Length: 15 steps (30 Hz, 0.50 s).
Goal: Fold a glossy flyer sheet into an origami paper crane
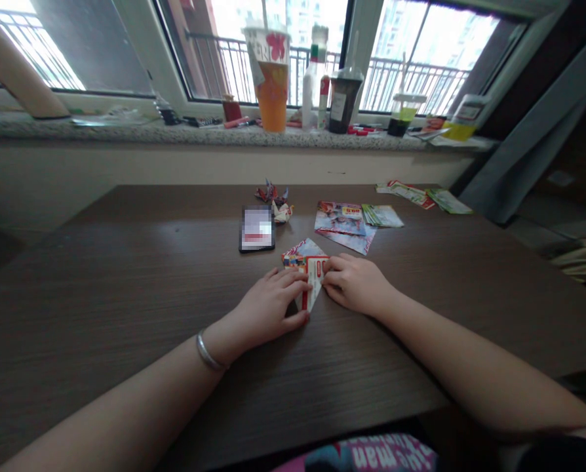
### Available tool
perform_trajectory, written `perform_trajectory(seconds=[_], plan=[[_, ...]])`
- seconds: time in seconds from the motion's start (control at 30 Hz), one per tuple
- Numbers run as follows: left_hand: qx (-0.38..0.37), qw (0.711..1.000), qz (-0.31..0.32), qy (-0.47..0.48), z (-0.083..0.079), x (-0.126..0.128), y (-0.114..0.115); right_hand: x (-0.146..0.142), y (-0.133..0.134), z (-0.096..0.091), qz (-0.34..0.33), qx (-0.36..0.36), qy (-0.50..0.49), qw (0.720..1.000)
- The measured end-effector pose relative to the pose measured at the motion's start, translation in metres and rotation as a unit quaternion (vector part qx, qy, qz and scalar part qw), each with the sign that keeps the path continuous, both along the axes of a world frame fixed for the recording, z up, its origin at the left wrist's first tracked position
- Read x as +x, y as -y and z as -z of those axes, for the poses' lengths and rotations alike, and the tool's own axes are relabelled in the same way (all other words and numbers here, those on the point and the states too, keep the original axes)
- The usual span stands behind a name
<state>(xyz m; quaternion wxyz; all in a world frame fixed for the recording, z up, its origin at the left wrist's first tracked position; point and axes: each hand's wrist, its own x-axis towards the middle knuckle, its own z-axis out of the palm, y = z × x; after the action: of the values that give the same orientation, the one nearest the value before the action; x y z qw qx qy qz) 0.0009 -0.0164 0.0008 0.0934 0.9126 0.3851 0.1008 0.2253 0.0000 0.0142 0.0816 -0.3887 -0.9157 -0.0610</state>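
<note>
A folded piece of printed paper (314, 278) lies on the table between my hands, showing red, white and multicoloured print and a pointed lower end. My left hand (273, 301) rests over its left side, fingers stretched across it and thumb apart near the lower tip. A silver bracelet (207, 351) circles that wrist. At the paper's right edge is my right hand (354, 282), with curled fingers and thumb closed on the edge. Part of the paper is hidden under the fingers.
Beyond the paper lie a phone (257, 229), folded paper figures (276, 200) and colourful leaflets (342, 219). More printed slips (411, 195) lie at the far right. Along the windowsill (175, 134) stand a tall orange drink cup (272, 92), a dark drink cup (342, 101), bottles and pens.
</note>
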Motion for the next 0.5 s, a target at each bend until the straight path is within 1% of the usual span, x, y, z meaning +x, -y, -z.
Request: perform_trajectory(seconds=[0.1, 0.3, 0.5], plan=[[0.003, 1.000, 0.004, 0.008, 0.0006, -0.0007, 0.0005, 0.0003, -0.0020, 0.0001, 0.018, 0.006, 0.005, 1.000], [0.002, 1.000, 0.003, 0.017, 0.0018, -0.0013, 0.0013, 0.0017, -0.0054, 0.0041, 0.033, 0.018, 0.002, 0.999], [0.002, 1.000, 0.010, 0.021, 0.0010, -0.0016, 0.0014, 0.0029, -0.0077, 0.0024, 0.082, 0.011, 0.026, 0.996]])
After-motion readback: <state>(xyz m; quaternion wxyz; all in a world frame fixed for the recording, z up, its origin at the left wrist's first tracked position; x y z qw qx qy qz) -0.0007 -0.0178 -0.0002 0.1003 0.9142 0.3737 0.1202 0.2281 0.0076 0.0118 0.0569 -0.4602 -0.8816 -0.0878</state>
